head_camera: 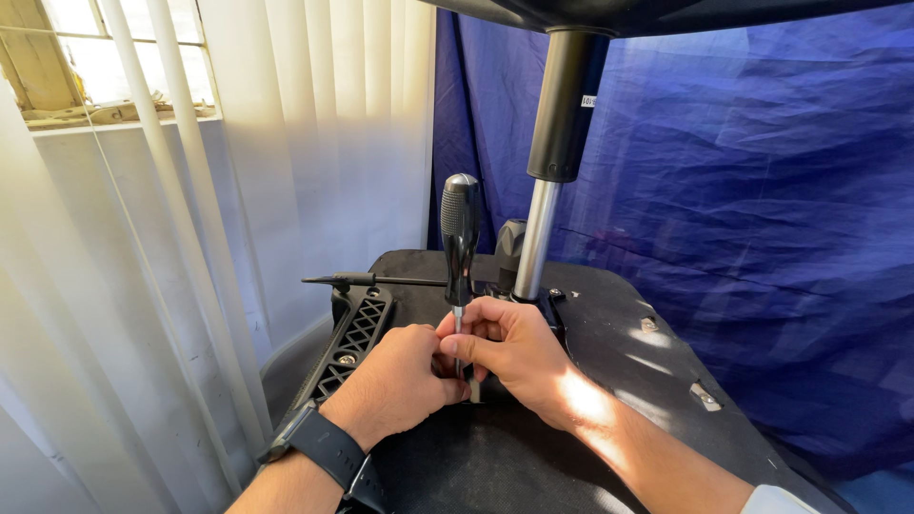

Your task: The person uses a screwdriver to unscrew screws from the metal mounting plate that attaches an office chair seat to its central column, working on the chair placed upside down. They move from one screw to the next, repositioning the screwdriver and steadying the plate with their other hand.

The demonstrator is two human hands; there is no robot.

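Note:
A screwdriver (460, 233) with a black handle stands upright, tip down on the black underside of an upturned chair seat (590, 333). My left hand (395, 381), with a black watch on the wrist, curls its fingers around the lower shaft near the tip. My right hand (509, 347) pinches the metal shaft just below the handle from the other side. Both hands touch each other around the shaft. The tip and whatever it meets are hidden by my fingers.
A gas-lift column (552, 162), black above and chrome below, rises from the seat just behind the hands. A thin black lever (371, 280) sticks out left above a gridded plastic bracket (352, 338). White vertical blinds (190, 238) hang left; a blue cloth (762, 219) hangs right.

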